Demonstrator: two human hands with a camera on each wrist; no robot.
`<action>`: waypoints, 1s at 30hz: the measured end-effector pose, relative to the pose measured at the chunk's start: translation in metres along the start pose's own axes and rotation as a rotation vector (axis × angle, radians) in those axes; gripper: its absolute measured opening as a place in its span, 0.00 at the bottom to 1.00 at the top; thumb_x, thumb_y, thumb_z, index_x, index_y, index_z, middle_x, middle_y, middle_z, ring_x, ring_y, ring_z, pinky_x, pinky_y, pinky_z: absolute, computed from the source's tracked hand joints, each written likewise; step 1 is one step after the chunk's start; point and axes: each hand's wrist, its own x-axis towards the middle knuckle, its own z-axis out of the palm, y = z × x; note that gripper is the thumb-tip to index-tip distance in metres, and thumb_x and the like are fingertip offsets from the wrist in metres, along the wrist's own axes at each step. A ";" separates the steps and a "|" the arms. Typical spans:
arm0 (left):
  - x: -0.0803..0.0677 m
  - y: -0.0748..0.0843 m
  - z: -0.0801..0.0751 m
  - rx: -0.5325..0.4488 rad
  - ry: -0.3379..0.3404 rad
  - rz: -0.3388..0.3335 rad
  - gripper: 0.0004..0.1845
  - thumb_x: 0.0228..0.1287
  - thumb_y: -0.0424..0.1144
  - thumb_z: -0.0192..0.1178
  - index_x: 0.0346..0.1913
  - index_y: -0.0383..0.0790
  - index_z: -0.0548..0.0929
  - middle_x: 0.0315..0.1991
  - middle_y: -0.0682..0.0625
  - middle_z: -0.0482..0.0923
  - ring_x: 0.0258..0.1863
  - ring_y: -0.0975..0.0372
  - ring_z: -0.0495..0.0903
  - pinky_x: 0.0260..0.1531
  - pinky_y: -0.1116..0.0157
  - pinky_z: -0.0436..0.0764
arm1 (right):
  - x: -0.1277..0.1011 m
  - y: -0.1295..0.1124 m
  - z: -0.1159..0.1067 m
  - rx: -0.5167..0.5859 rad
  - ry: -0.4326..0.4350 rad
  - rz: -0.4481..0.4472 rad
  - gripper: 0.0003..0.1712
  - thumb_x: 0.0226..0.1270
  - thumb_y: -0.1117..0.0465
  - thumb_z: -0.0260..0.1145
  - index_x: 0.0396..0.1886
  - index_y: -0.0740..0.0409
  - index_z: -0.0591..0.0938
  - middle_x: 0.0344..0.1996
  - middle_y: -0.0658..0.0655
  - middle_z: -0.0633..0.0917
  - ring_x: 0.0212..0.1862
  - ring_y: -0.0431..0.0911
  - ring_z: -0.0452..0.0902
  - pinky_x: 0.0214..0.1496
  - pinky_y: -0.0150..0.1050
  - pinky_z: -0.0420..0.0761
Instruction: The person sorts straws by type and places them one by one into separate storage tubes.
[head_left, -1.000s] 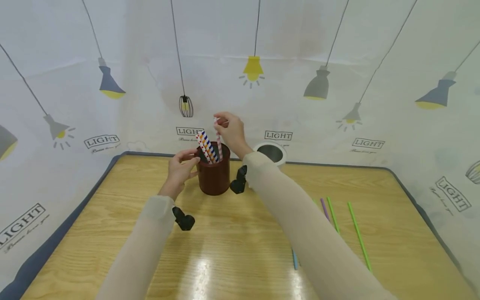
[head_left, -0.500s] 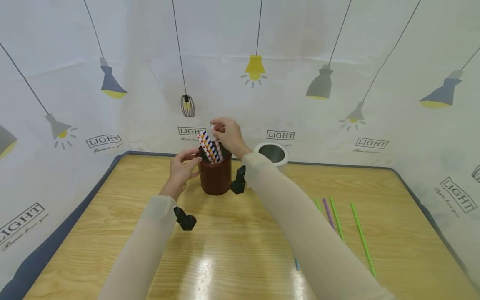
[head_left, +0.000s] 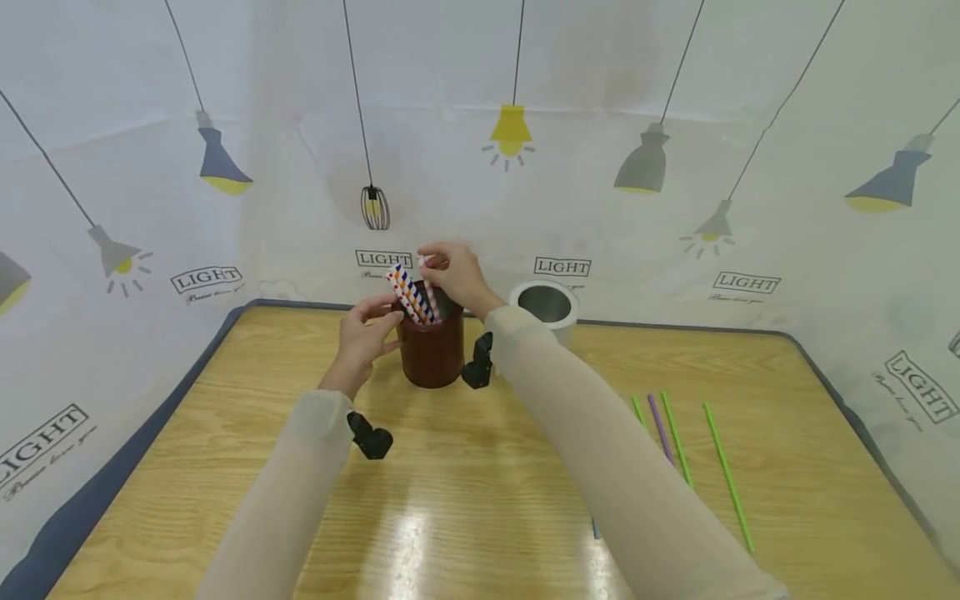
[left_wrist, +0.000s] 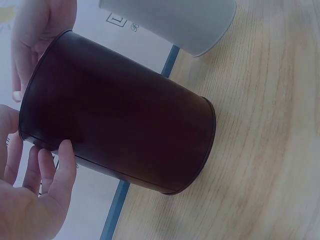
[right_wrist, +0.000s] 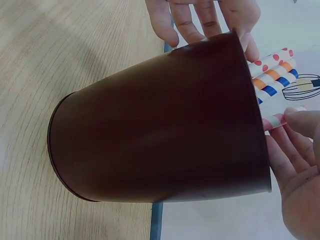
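Repeatedly, “LIGHT” marks the backdrop (head_left: 450, 58) behind hands (head_left: 363, 337) (head_left: 461, 275) and cup (head_left: 432, 358).

Soft light, glare on tabletop (head_left: 465, 467) — left wrist view dim

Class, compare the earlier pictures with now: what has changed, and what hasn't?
The right hand, pinching the pink-striped straw, has moved down, lowering it further into the brown container. Nothing was released. The left hand stays at the container; the green straws lie unmoved on the table.
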 end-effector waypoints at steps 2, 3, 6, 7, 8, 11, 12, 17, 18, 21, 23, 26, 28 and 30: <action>-0.001 0.001 0.000 0.000 -0.001 0.000 0.21 0.60 0.30 0.57 0.58 0.36 0.73 0.44 0.48 0.66 0.38 0.64 0.73 0.37 0.60 0.81 | 0.000 0.000 0.000 0.001 -0.003 -0.002 0.18 0.62 0.66 0.62 0.53 0.63 0.78 0.40 0.59 0.83 0.42 0.47 0.78 0.43 0.36 0.78; -0.001 0.001 0.000 0.001 0.000 -0.001 0.21 0.60 0.30 0.57 0.58 0.36 0.73 0.44 0.48 0.66 0.38 0.64 0.73 0.37 0.60 0.81 | -0.001 0.000 0.000 0.002 -0.005 -0.004 0.18 0.62 0.66 0.62 0.52 0.63 0.78 0.40 0.59 0.83 0.42 0.47 0.78 0.43 0.36 0.78; -0.001 0.001 0.000 -0.003 0.001 0.000 0.21 0.60 0.30 0.57 0.58 0.36 0.73 0.44 0.48 0.66 0.38 0.64 0.73 0.37 0.60 0.81 | -0.002 -0.002 0.000 0.002 -0.009 -0.019 0.18 0.61 0.66 0.62 0.52 0.64 0.78 0.40 0.60 0.83 0.42 0.47 0.78 0.43 0.35 0.78; 0.000 0.001 0.000 -0.004 0.003 -0.001 0.21 0.60 0.31 0.57 0.58 0.37 0.73 0.44 0.49 0.66 0.39 0.64 0.73 0.37 0.60 0.81 | -0.002 -0.002 0.000 0.002 -0.010 -0.024 0.18 0.61 0.67 0.63 0.52 0.64 0.78 0.40 0.60 0.83 0.42 0.47 0.78 0.43 0.35 0.78; 0.000 0.000 0.000 -0.005 0.004 -0.001 0.21 0.60 0.31 0.57 0.57 0.37 0.73 0.44 0.49 0.66 0.39 0.64 0.73 0.37 0.60 0.81 | -0.002 -0.002 0.000 0.002 -0.011 -0.029 0.18 0.61 0.67 0.63 0.52 0.64 0.78 0.40 0.60 0.83 0.42 0.48 0.78 0.44 0.35 0.78; 0.002 0.000 -0.001 -0.008 0.006 0.000 0.21 0.60 0.31 0.57 0.57 0.37 0.73 0.44 0.49 0.66 0.39 0.63 0.73 0.37 0.60 0.81 | -0.002 -0.003 0.000 -0.004 -0.012 -0.032 0.18 0.61 0.67 0.63 0.52 0.65 0.78 0.41 0.60 0.83 0.42 0.48 0.78 0.44 0.35 0.78; 0.002 -0.001 -0.001 -0.008 0.005 -0.001 0.21 0.60 0.31 0.57 0.57 0.37 0.73 0.44 0.49 0.66 0.40 0.63 0.73 0.37 0.60 0.81 | -0.002 -0.004 0.000 -0.005 -0.012 -0.027 0.18 0.61 0.67 0.62 0.52 0.65 0.78 0.41 0.60 0.83 0.43 0.48 0.78 0.45 0.35 0.78; 0.001 0.000 -0.002 -0.004 0.001 0.000 0.20 0.60 0.32 0.57 0.57 0.38 0.74 0.45 0.48 0.66 0.41 0.62 0.73 0.38 0.59 0.81 | -0.003 -0.006 -0.001 -0.015 0.000 0.007 0.17 0.61 0.66 0.63 0.51 0.64 0.79 0.45 0.60 0.82 0.46 0.48 0.77 0.47 0.35 0.77; 0.001 0.000 -0.002 -0.004 0.001 0.003 0.20 0.60 0.32 0.57 0.57 0.39 0.74 0.45 0.48 0.66 0.41 0.62 0.73 0.38 0.59 0.81 | -0.004 -0.006 -0.001 -0.018 0.002 0.012 0.17 0.62 0.65 0.63 0.51 0.64 0.79 0.45 0.59 0.81 0.46 0.48 0.77 0.47 0.35 0.77; 0.000 0.001 -0.002 -0.018 0.004 0.014 0.19 0.59 0.31 0.58 0.55 0.39 0.75 0.44 0.48 0.66 0.40 0.62 0.73 0.35 0.61 0.82 | -0.004 -0.005 -0.001 -0.020 0.009 0.022 0.16 0.61 0.66 0.63 0.49 0.64 0.80 0.45 0.59 0.82 0.46 0.48 0.77 0.47 0.34 0.77; -0.001 0.001 -0.002 -0.021 0.005 0.017 0.18 0.59 0.31 0.58 0.54 0.39 0.76 0.44 0.48 0.67 0.40 0.62 0.73 0.34 0.62 0.82 | -0.004 -0.005 -0.001 -0.010 0.005 0.025 0.16 0.61 0.67 0.63 0.49 0.64 0.80 0.43 0.59 0.82 0.44 0.47 0.78 0.45 0.34 0.78; -0.001 0.001 -0.001 -0.014 0.004 0.007 0.18 0.59 0.31 0.58 0.54 0.39 0.76 0.45 0.47 0.67 0.40 0.62 0.73 0.35 0.62 0.82 | -0.005 -0.004 0.000 0.044 -0.012 0.039 0.15 0.60 0.68 0.63 0.49 0.64 0.80 0.39 0.60 0.83 0.40 0.47 0.79 0.40 0.34 0.80; 0.000 0.000 -0.001 0.002 0.000 -0.009 0.19 0.60 0.32 0.57 0.56 0.39 0.74 0.46 0.48 0.66 0.41 0.62 0.72 0.37 0.61 0.81 | -0.005 -0.004 0.001 0.081 -0.025 0.053 0.15 0.60 0.68 0.63 0.48 0.64 0.80 0.37 0.60 0.83 0.37 0.47 0.79 0.36 0.33 0.80; 0.000 0.000 -0.001 0.006 -0.002 -0.022 0.20 0.61 0.33 0.57 0.57 0.39 0.73 0.46 0.49 0.66 0.42 0.63 0.72 0.40 0.59 0.80 | -0.006 -0.005 0.002 0.092 -0.033 0.065 0.15 0.60 0.68 0.63 0.48 0.64 0.80 0.37 0.60 0.83 0.37 0.46 0.79 0.35 0.32 0.80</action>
